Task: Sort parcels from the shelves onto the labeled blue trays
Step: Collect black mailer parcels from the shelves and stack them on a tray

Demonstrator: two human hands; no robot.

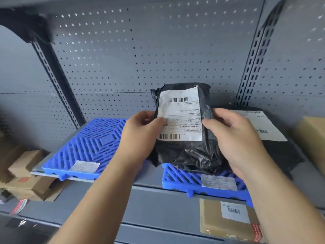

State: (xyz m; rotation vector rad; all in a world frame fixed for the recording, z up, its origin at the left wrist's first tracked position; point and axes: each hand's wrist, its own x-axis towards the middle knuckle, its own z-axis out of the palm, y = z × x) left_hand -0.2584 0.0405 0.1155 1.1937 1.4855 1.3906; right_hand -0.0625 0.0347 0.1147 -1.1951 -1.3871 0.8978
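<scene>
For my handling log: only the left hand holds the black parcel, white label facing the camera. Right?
No: the head view shows both the left hand and right hand holding the black parcel, white label facing the camera.

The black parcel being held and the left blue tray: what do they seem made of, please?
Black crinkled parcel: thin glossy plastic film, judging by wrinkles and sheen. Blue slotted tray: probably moulded rigid plastic, given its uniform colour and cut-out slots.

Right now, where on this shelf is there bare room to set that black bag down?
The left blue tray is bare behind its front label, up to the pegboard. Rightward it is crowded: a second black parcel, then a cardboard box.
</scene>
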